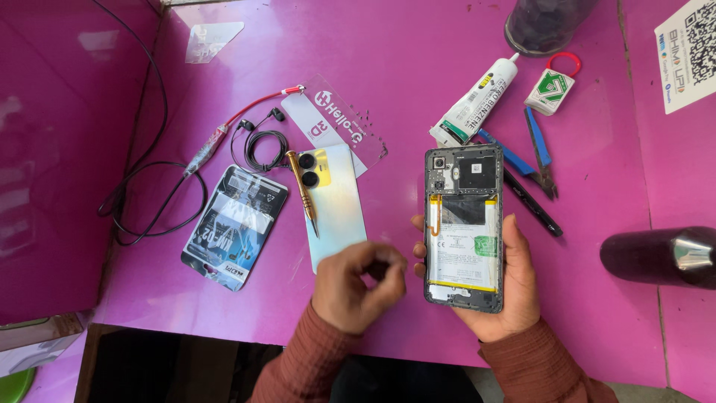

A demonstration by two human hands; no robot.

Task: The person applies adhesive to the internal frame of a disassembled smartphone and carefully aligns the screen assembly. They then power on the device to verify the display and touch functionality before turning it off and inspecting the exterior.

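pink tabletop [418, 67] fills the view. right hand [514, 287] cradles an opened phone [463, 227] from behind, battery and boards facing up, at about 3 o'clock from centre. left hand [354, 287] sits just beside it at 9 o'clock, fingers curled in with the tips pinched; whether it holds anything i cannot tell. pale back cover [335, 213] lies at 11 o'clock from the left hand, a screwdriver [303, 192] resting across it. glue tube [477, 98] lies at 12 o'clock from the phone.
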